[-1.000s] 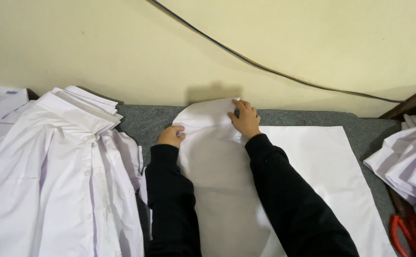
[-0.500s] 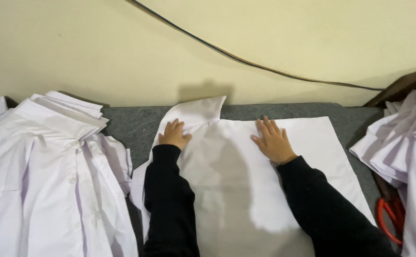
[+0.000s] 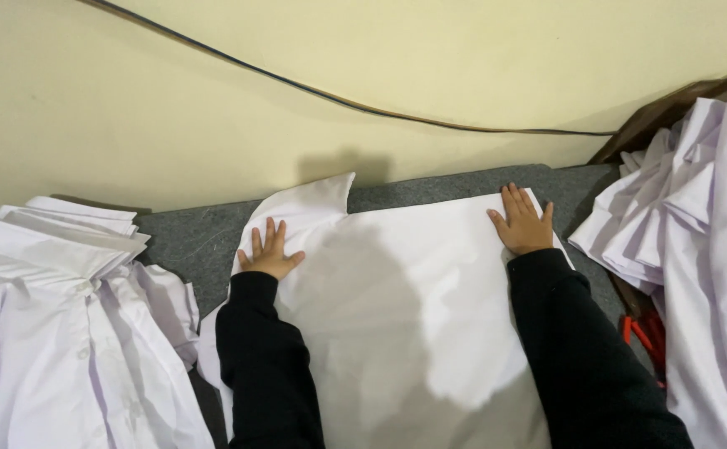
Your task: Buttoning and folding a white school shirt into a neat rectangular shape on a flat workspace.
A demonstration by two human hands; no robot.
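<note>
A white shirt (image 3: 405, 308) lies spread flat on the grey felt table top (image 3: 189, 237) in front of me. My left hand (image 3: 269, 253) rests palm down on its left part, just below the raised collar (image 3: 309, 201). My right hand (image 3: 523, 219) presses flat, fingers apart, on the shirt's far right corner. Both arms wear black sleeves. Neither hand holds anything.
A heap of white shirts (image 3: 56, 324) lies at the left. Another stack of folded white shirts (image 3: 696, 241) rises at the right, with red-handled scissors (image 3: 645, 333) beside it. A dark cable (image 3: 338, 96) runs across the cream wall behind the table.
My right hand has slid from the collar area out to the shirt's far right corner, smoothing the cloth. My left hand stays near the collar. The view has shifted right.
</note>
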